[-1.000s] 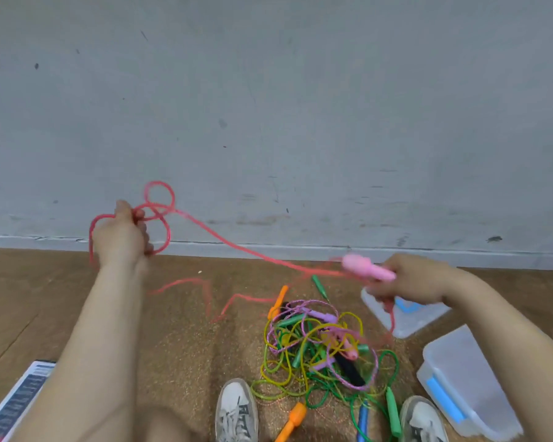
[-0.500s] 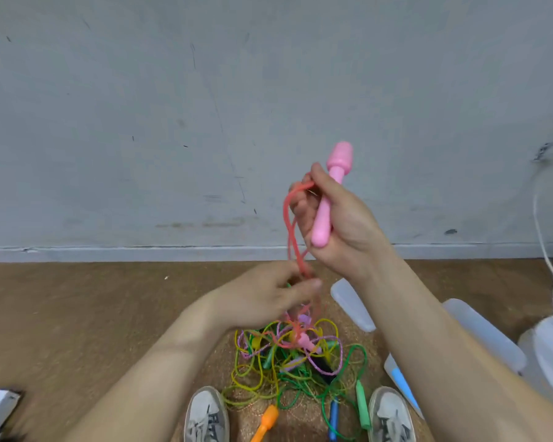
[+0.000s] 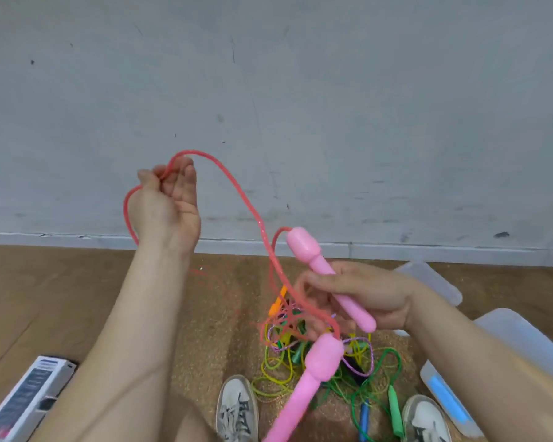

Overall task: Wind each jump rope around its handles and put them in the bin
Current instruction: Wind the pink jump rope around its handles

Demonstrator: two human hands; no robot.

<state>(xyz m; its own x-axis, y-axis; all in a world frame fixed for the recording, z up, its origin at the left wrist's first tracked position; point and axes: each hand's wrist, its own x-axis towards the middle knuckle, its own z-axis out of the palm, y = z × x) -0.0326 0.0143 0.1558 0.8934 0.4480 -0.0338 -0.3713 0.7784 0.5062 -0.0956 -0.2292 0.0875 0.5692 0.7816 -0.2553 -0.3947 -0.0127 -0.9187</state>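
Tangle of jump ropes (image 3: 332,362) on the floor (image 3: 77,298) just ahead of the shoes (image 3: 237,406), one rope (image 3: 237,186) strung between left hand (image 3: 166,205) and right hand (image 3: 371,295) above it, bin (image 3: 524,333) to the right, lid (image 3: 428,279) behind the bin, box (image 3: 29,397) far left

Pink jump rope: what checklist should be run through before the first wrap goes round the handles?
1. Right hand grips one pink handle: ok.
2. Second pink handle paired with it in that grip: not ok, it hangs lower on the cord.
3. Left hand pinches the cord: ok.
4. Cord free of the rope pile: cannot tell, strands blur over it.
5. Bin open: cannot tell.
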